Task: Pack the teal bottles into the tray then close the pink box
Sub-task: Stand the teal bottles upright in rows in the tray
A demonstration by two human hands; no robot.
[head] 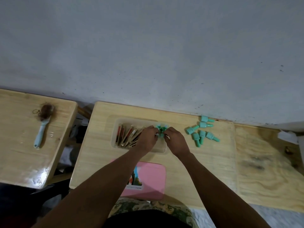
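Both your left hand and right hand seem to pinch teal bottles; seat them upright, tight into the tray corner.

A light-blue hairbrush clogged with brown hair lies near the far edge of the left wooden table, a hair tie touching its head.

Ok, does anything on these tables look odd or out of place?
Only the hairbrush on the left table, its bristles clogged with hair. The loose teal bottles lie scattered on their sides, simply waiting to be packed.
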